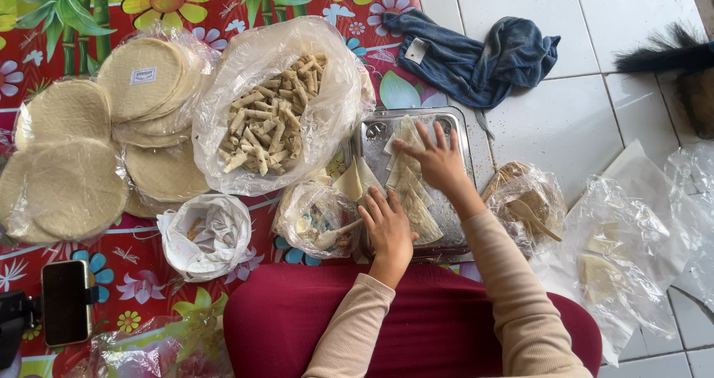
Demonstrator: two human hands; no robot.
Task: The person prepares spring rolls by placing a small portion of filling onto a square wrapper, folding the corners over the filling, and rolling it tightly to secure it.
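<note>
Hands over a metal tray of triangular wrappers — right hand spread wide, fingertips pressing one; left hand open, flat beside it. Best peeled slowly, I'd judge — thin sheets tear.

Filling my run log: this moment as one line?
left hand on wrappers | right hand on wrappers | tray | rolls bag beside

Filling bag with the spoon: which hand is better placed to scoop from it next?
Probably the left hand: it rests at the tray's near-left edge, beside the filling bag and spoon. The right hand lies farther off, on the triangular wrappers.
</note>
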